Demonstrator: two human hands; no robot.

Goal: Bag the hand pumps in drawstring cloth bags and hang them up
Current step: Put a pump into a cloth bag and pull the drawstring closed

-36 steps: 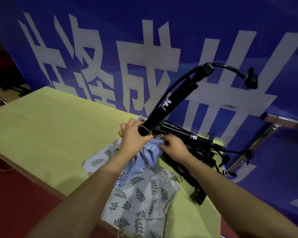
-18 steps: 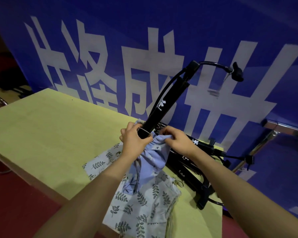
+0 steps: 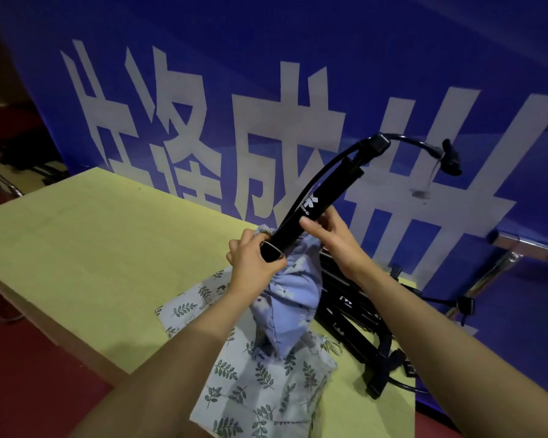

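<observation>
A black hand pump [image 3: 326, 191] stands tilted, its lower end inside a light blue drawstring cloth bag [image 3: 290, 298]. Its hose curves from the top end to a nozzle [image 3: 451, 158] on the right. My left hand [image 3: 255, 259] grips the gathered bag mouth around the pump barrel, with a drawstring looped there. My right hand [image 3: 329, 240] holds the barrel and the bag's edge just above. More black pumps [image 3: 358, 324] lie on the table to the right of the bag. Leaf-print cloth bags [image 3: 260, 377] lie flat under it.
The yellow-green table [image 3: 86, 248] stretches to the left. A blue banner with large white characters [image 3: 203, 128] stands close behind it. A metal frame [image 3: 500, 270] is at the right. Red floor [image 3: 29, 380] lies below the table's near edge.
The pump and bag have risen off the table. My right hand moved from the bag's mouth up to the pump barrel. The bag now hangs bunched under my left hand.
</observation>
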